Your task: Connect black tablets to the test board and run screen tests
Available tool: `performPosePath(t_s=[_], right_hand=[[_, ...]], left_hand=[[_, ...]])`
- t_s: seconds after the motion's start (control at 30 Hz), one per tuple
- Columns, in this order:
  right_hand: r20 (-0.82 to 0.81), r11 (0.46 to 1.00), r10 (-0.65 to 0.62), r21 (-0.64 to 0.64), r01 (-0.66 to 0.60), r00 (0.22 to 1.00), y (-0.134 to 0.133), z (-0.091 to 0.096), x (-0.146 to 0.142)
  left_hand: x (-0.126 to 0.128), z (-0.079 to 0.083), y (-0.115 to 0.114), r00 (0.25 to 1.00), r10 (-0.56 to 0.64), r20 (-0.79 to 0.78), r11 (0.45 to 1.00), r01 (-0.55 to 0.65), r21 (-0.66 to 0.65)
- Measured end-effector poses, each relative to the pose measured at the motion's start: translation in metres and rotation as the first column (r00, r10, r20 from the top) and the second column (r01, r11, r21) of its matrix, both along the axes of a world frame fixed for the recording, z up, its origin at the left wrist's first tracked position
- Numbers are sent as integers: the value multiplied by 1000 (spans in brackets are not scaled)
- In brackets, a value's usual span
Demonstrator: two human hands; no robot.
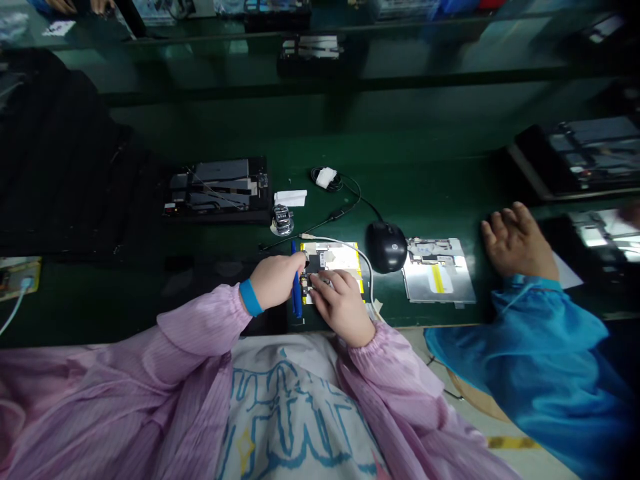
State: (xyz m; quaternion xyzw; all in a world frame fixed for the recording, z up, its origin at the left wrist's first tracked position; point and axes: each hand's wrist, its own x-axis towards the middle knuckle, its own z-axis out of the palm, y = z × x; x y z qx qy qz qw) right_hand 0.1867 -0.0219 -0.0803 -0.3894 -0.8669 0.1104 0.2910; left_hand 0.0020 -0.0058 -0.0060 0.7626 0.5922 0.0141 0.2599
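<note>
A flat battery with yellow edges (353, 257) and a dark circuit board (316, 261) along its left side lie on the green bench before me. My left hand (277, 279), with a blue wristband, is closed at the board's left edge. A slim blue tool-like piece (297, 297) shows above and below its fingertips; whether they grip it is unclear. Bent over the board, the fingers of my right hand (344, 303) press on its lower part. A white cable (369, 267) curves around the battery's right side. What lies beneath my fingertips is hidden.
A black mouse (387, 247) sits right of the battery, beside a silver metal panel (440, 280). Opened tablet-like devices (215, 190) are stacked behind my left hand. Dark stacks (65, 160) rise far left. A co-worker's hand (520, 243) in a blue sleeve rests at right.
</note>
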Motion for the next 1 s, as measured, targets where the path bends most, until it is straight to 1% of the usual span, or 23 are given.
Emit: performPosePath(t_s=[0.1,0.2,0.3,0.4,0.47,0.5,0.53,0.57,0.6,0.63,0.67,0.73,0.77,0.83,0.93,1.0], right_hand=[[27,1000,3,0,-3,1000,-1,1,-1],[92,1000,-12,-16,13,996,-2,2,-3],[144,999,-32,-34,37,989,-3,4,-5],[168,997,-43,-48,52,985,-5,6,-8],[173,997,-46,-52,55,984,-5,8,-8],[168,997,-45,-56,55,985,-4,8,-8],[154,997,-41,-64,52,987,-3,9,-7],[130,996,-35,-80,46,991,-1,9,-6],[96,994,-29,-98,38,995,2,9,-5],[57,993,-29,-113,35,998,5,8,-3],[22,992,-35,-121,38,999,9,8,0],[-9,992,-66,-112,64,998,18,6,3],[1,992,-81,-101,80,997,22,5,4],[58,992,-95,-83,99,994,28,4,3],[163,994,-91,-51,101,982,31,4,0],[194,994,-97,-30,105,976,31,3,-1]], left_hand=[[0,-1,0,1000,-3,-4,1000,3,11],[2,-5,0,1000,2,-12,999,-1,43],[2,-4,-1,1000,11,28,997,-13,71],[-9,11,-5,989,63,131,992,-76,104],[-29,25,-12,964,158,212,972,-190,141],[-43,32,-18,941,234,244,947,-277,160],[-60,38,-25,909,317,272,911,-371,179],[-78,42,-32,865,407,293,858,-472,202],[-97,44,-41,813,501,297,792,-569,220],[-115,44,-50,756,585,294,720,-651,241],[-133,42,-59,706,654,271,658,-708,256],[-160,32,-75,594,783,184,546,-798,254],[-170,27,-82,564,808,170,523,-820,232],[-180,15,-92,544,810,221,516,-839,174],[-182,4,-97,522,775,357,510,-850,136],[-180,1,-97,503,769,394,493,-859,137]])
